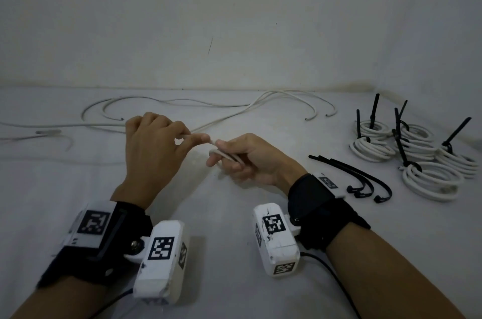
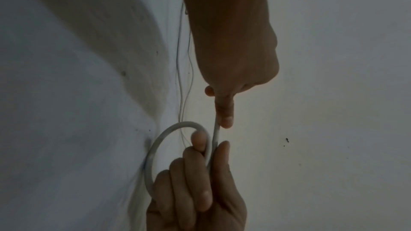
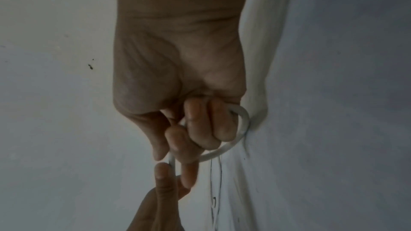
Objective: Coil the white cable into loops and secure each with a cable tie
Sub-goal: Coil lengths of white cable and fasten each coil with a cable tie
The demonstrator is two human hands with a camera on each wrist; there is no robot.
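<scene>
In the head view my left hand (image 1: 194, 136) pinches the white cable (image 1: 224, 155) between thumb and forefinger, just left of my right hand (image 1: 221, 158). My right hand grips a small loop of that cable with curled fingers. The left wrist view shows my left hand (image 2: 222, 120) pinching the straight run above the loop (image 2: 155, 148), which the right hand (image 2: 200, 173) holds. In the right wrist view my right hand (image 3: 191, 138) is curled through the loop (image 3: 243, 126), and my left hand (image 3: 164, 182) pinches the strand below. The rest of the cable trails off toward the back wall.
Several coiled white cables with black ties (image 1: 407, 154) are stacked at the right. Loose black cable ties (image 1: 360, 178) lie beside my right wrist. More loose white cables (image 1: 182, 104) are strewn along the back of the white surface, by the wall.
</scene>
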